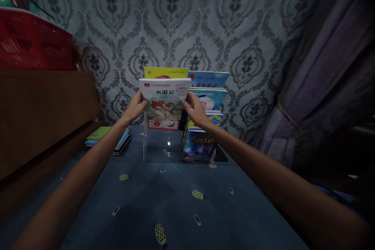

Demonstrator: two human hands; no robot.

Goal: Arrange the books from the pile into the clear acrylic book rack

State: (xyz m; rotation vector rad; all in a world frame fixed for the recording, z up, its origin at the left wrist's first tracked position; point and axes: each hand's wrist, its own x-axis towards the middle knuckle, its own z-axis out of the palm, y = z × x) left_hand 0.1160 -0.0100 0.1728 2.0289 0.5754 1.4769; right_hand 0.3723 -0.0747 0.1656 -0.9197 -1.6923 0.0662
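A white-covered picture book (164,99) stands upright over the left side of a clear acrylic book stand (155,146). My left hand (134,107) grips its left edge and my right hand (195,110) grips its right edge, fingers closed on the cover. Behind it a yellow book (165,72) shows its top. To the right, several books step down in the stand: a blue one (208,78), a light one (212,97), and a dark blue one (199,146) at the front.
A flat stack of books (103,137) lies at the left on the dark blue patterned cloth (175,203). A brown wooden unit (43,113) with a red basket (32,41) on top stands at the left. Patterned wall behind, purple curtain (322,78) at the right.
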